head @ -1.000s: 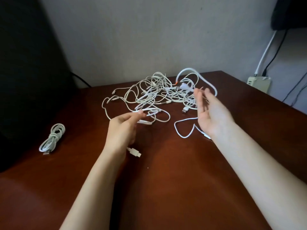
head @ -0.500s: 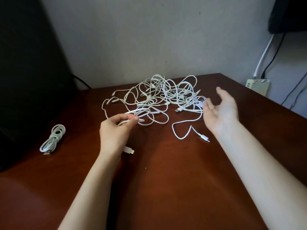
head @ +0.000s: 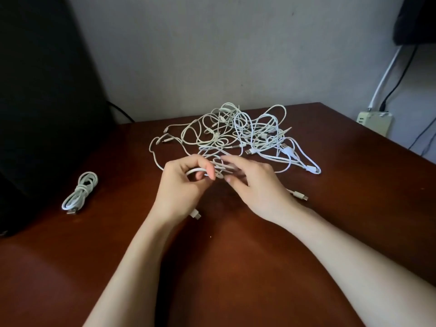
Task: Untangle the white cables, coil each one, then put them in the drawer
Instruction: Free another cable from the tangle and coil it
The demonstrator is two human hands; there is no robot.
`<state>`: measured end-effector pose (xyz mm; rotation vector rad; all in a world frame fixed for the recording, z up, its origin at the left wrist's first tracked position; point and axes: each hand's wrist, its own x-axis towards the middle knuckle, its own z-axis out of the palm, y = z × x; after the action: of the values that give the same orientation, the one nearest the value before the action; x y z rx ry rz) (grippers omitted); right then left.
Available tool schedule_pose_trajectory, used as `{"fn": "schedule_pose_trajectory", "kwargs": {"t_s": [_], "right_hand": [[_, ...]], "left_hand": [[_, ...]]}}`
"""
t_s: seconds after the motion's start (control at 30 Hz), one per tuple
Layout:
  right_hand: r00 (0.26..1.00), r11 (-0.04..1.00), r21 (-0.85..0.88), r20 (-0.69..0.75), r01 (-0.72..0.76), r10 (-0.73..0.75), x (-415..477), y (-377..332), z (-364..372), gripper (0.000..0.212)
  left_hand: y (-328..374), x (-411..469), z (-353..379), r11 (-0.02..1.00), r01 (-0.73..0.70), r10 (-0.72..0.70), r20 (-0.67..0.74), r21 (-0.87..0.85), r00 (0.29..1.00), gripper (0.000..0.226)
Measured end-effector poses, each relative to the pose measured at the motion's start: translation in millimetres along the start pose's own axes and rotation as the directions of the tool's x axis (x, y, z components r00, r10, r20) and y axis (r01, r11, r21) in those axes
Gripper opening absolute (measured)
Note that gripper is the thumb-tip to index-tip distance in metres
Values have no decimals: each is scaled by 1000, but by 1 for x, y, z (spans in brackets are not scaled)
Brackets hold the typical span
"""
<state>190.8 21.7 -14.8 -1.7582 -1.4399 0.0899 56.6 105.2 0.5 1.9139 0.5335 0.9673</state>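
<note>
Floppy, light tangle (head: 262,138). The left hand (head: 181,187) pinches a strand (head: 195,171) near its plug, probably the best spot. Can't tell the right hand (head: 257,187)'s grip, too blurry.

Dark brown wooden table (head: 236,267), tangled white cables (head: 240,135) at back, coiled cable (head: 81,191) left
</note>
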Motion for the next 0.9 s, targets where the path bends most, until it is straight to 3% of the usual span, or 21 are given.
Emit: {"fn": "schedule_pose_trajectory", "kwargs": {"t_s": [0.1,0.2,0.33,0.47,0.57,0.63,0.67,0.73,0.8,0.9], "right_hand": [[993,998,38,-111,53,-49,2,-1,-4,13],[978,989,90,-184,121,-103,0,-7,-10,13],[940,954,45,-192,295,-282,-6,-17,-11,12],[863,877,-15,-169,481,-476,-9,-22,-8,14],[827,848,-15,-212,529,-520,-10,-23,-7,19],[848,871,22,-242,492,-473,-10,-23,-8,26],[867,889,39,-242,457,-435,-9,-22,-8,31],[911,925,60,-205,376,-357,-7,-20,-10,41],[950,953,58,-117,297,-289,-7,-17,-10,46],[977,980,-16,80,197,-195,-7,-13,-5,51]], "left_hand": [[0,1,1,999,-40,39,-83,-8,996,44],[-2,-1,4,974,-96,134,-180,207,974,51],[-12,-1,6,914,-128,235,-245,386,940,43],[-19,2,0,927,-116,263,-397,357,880,26],[-18,3,-1,982,-79,146,-422,171,895,35],[-15,8,1,992,-1,-55,-437,-126,898,35],[-11,11,2,944,23,-171,-430,-329,887,36],[-2,16,0,739,41,-388,-376,-672,841,35],[0,18,-4,593,27,-481,-328,-805,813,39],[5,17,-6,472,24,-495,-243,-881,835,46]]}}
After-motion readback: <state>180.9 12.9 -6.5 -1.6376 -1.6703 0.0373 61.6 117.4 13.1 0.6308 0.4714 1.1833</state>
